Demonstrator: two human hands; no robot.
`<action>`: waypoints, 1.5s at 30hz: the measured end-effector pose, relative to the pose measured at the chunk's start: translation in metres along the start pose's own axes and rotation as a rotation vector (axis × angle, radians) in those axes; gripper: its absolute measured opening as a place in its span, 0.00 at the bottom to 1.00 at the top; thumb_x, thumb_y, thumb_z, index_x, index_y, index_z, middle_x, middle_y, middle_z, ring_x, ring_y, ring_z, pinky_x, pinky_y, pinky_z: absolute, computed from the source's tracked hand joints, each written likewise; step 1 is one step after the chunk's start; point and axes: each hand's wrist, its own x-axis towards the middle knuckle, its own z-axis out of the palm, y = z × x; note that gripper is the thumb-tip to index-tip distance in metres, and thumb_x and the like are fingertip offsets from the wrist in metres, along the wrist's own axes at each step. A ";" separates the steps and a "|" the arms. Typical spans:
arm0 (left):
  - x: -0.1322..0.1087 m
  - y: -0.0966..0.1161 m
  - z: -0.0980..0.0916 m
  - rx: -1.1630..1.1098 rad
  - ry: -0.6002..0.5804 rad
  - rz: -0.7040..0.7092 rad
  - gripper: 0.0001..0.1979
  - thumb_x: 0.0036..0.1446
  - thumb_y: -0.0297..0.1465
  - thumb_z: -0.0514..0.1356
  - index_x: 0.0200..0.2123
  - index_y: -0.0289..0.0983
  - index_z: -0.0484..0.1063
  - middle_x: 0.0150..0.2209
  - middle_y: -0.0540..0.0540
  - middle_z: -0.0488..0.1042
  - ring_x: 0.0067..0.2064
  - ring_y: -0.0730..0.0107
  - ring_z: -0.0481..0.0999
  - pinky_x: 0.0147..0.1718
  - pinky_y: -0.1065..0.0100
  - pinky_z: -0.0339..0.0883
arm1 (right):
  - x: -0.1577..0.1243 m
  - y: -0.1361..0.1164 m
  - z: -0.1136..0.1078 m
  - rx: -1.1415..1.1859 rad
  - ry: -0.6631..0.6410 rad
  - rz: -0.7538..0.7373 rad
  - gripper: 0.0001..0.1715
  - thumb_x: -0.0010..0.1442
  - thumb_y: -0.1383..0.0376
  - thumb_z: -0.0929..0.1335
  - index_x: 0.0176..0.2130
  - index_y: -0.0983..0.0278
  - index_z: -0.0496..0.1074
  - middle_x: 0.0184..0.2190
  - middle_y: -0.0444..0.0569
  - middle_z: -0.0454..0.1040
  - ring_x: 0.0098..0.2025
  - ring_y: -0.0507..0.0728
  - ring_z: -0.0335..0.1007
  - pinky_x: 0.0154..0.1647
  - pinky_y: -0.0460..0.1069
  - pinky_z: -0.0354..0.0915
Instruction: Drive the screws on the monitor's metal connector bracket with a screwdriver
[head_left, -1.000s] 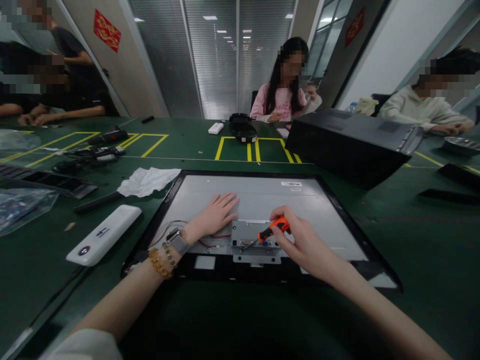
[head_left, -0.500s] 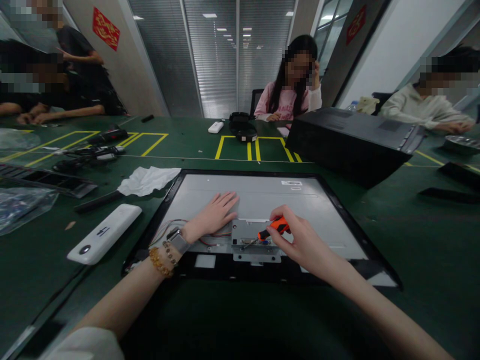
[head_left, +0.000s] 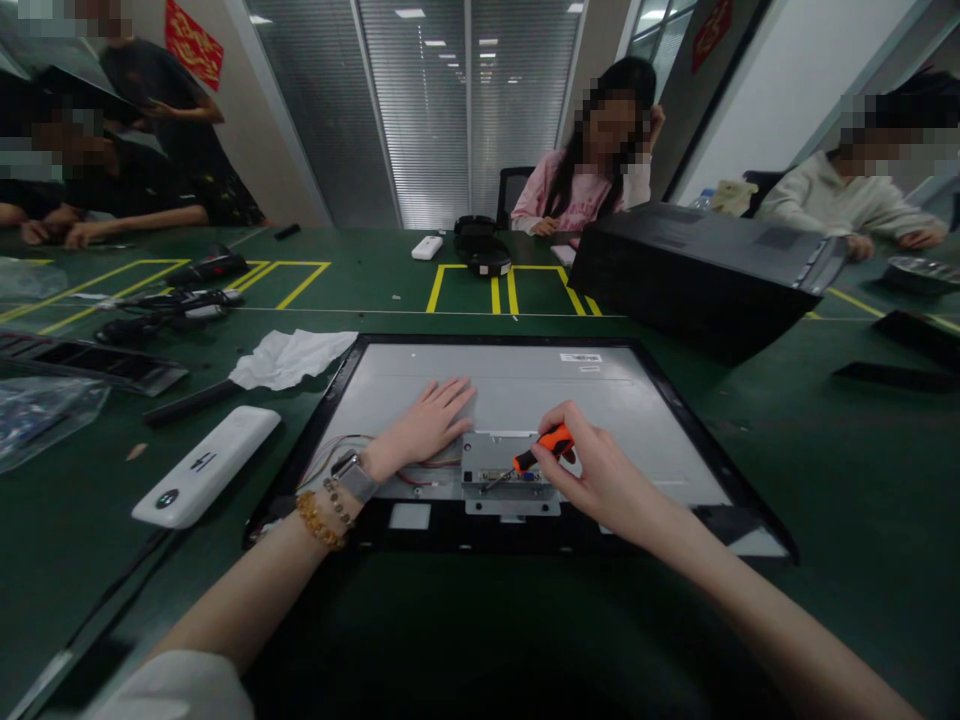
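A flat monitor panel lies back side up on the green table in front of me, in a black frame. My left hand rests flat on its grey metal back, fingers spread. My right hand is closed round an orange-handled screwdriver. The screwdriver's tip touches a small metal bracket with connector ports near the panel's lower edge. Thin red wires run from the bracket toward my left wrist.
A white oblong device and a crumpled white cloth lie left of the panel. A black box-like case stands at the back right. Cables and tools are at the far left. Other people sit around the table.
My hands and the screwdriver stay in the same place on the bracket. The view has shifted slightly. The person in pink across the table has raised a hand to the head.
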 end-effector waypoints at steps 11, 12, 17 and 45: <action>0.001 -0.002 0.001 0.012 -0.014 -0.004 0.29 0.71 0.46 0.40 0.68 0.36 0.50 0.70 0.40 0.47 0.70 0.55 0.47 0.65 0.51 0.43 | 0.004 0.002 -0.005 0.049 -0.060 0.026 0.12 0.65 0.56 0.62 0.41 0.61 0.60 0.30 0.48 0.72 0.27 0.54 0.67 0.27 0.49 0.60; 0.001 -0.003 0.001 0.008 -0.013 -0.006 0.29 0.71 0.46 0.40 0.68 0.36 0.50 0.70 0.39 0.47 0.70 0.54 0.47 0.65 0.51 0.43 | 0.004 0.002 -0.005 0.046 -0.063 0.025 0.12 0.65 0.55 0.62 0.41 0.61 0.60 0.30 0.48 0.72 0.27 0.54 0.67 0.27 0.49 0.60; 0.001 -0.002 0.000 -0.009 -0.023 -0.006 0.29 0.71 0.46 0.40 0.68 0.36 0.50 0.70 0.40 0.47 0.70 0.55 0.46 0.65 0.51 0.42 | 0.007 0.003 -0.012 0.018 -0.075 0.002 0.12 0.67 0.55 0.60 0.41 0.61 0.61 0.31 0.50 0.73 0.28 0.55 0.67 0.29 0.50 0.60; 0.003 -0.002 -0.002 -0.038 -0.024 0.002 0.27 0.71 0.43 0.42 0.67 0.36 0.51 0.70 0.39 0.48 0.70 0.55 0.47 0.65 0.51 0.42 | 0.003 0.001 -0.021 -0.037 -0.175 0.014 0.13 0.67 0.54 0.61 0.42 0.61 0.62 0.30 0.48 0.74 0.28 0.55 0.69 0.28 0.49 0.61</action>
